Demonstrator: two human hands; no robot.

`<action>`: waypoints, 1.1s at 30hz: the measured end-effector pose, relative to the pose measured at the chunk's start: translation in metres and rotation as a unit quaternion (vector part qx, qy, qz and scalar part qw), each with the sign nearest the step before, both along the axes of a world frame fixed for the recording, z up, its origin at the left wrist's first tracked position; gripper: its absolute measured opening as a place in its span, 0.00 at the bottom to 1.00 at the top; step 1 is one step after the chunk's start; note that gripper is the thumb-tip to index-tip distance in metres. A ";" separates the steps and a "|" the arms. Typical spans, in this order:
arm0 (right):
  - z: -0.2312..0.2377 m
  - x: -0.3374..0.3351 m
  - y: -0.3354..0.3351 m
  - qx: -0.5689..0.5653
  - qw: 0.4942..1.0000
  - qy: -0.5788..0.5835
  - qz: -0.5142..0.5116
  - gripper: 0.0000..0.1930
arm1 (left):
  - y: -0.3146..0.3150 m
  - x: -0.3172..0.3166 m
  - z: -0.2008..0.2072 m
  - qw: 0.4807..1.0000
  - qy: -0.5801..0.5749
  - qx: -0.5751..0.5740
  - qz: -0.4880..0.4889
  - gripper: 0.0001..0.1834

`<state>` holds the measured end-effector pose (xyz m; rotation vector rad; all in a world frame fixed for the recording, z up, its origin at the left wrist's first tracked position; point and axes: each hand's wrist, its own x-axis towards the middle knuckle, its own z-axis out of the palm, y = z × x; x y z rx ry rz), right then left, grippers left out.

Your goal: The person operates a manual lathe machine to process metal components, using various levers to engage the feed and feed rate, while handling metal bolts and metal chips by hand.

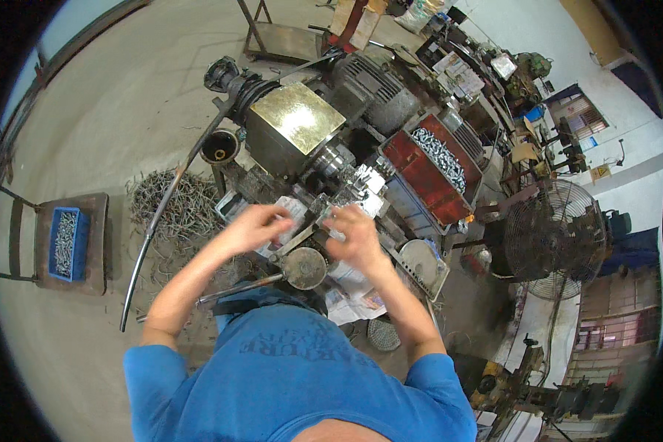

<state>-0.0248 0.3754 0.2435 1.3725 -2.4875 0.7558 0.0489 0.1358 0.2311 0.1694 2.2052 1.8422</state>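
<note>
My left hand (255, 228) hovers over the near left side of a lathe-like machine. Its fingers curve loosely with a gap between them and the thumb, and nothing shows in them. My right hand (356, 237) is curled just in front of the shiny metal tool block (362, 190); whatever its fingers hold, if anything, is too small to make out. Between and below both hands sits a round metal disc (304, 268) with a handle bar (241, 289). Beyond the hands are the machine's metal chuck (330, 162) and its headstock with a bright cover (295, 118).
A red bin of small metal parts (438, 158) stands right of the machine. A long metal rod (158, 214) slants on the left, above a heap of metal shavings (171, 202). A blue crate of parts (68, 243) rests on a stand far left. At right is a caged fan (556, 232).
</note>
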 end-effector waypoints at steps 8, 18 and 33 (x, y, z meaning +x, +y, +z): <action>-0.041 -0.118 -0.019 0.304 0.937 0.067 -0.156 0.13 | -0.156 0.035 -0.020 0.832 0.045 -0.479 0.276 0.20; -0.049 -0.126 -0.030 0.336 0.927 0.058 -0.156 0.13 | -0.198 0.073 -0.065 0.837 -0.039 -0.457 0.299 0.19; -0.036 -0.116 -0.024 0.389 0.907 0.038 -0.155 0.19 | -0.200 0.041 -0.108 0.852 -0.040 -0.419 0.311 0.16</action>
